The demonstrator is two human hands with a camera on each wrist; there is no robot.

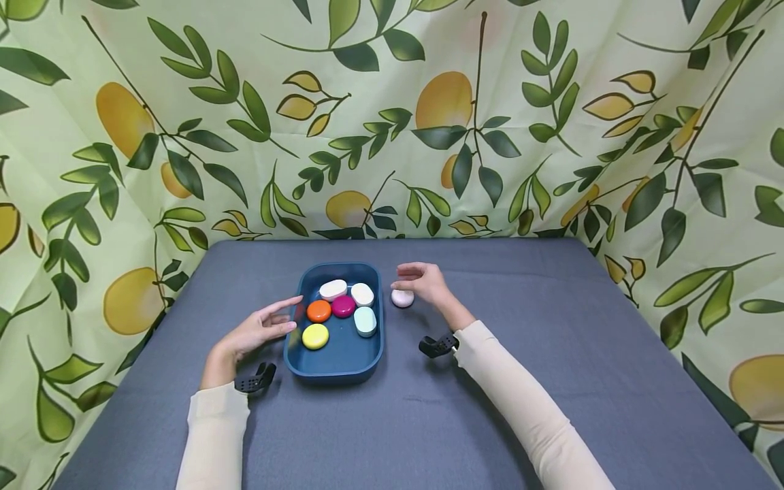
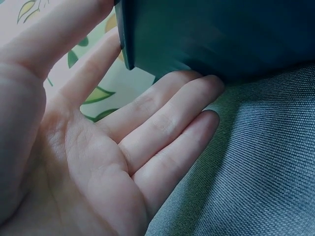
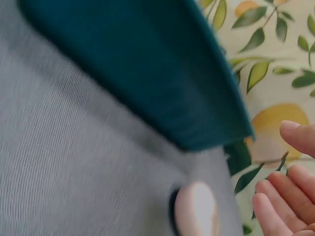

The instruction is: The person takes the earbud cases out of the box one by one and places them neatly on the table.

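A blue tray [image 1: 333, 376] holds several smooth rounded pieces: a yellow one [image 1: 315, 336], an orange one [image 1: 318, 311], a magenta one [image 1: 343, 306], a pale blue one [image 1: 365, 322] and two white ones. My left hand [image 1: 260, 331] is at the tray's left side, fingers fairly straight, fingertips right at its outer wall [image 2: 197, 39]. Beyond the tray's right side, a pale pink rounded piece [image 1: 402, 298] lies on the table. Close above it hovers my right hand [image 1: 425, 281], fingers loosely bent and holding nothing; the right wrist view shows the piece [image 3: 197, 209] apart from the fingers [image 3: 275, 211].
A grey-blue cloth [image 1: 490, 286] covers the table. Behind and along the sides hangs a curtain [image 1: 380, 88] printed with leaves and yellow fruit. Black straps with camera mounts [image 1: 438, 346] sit at both wrists, over cream sleeves [image 1: 520, 395].
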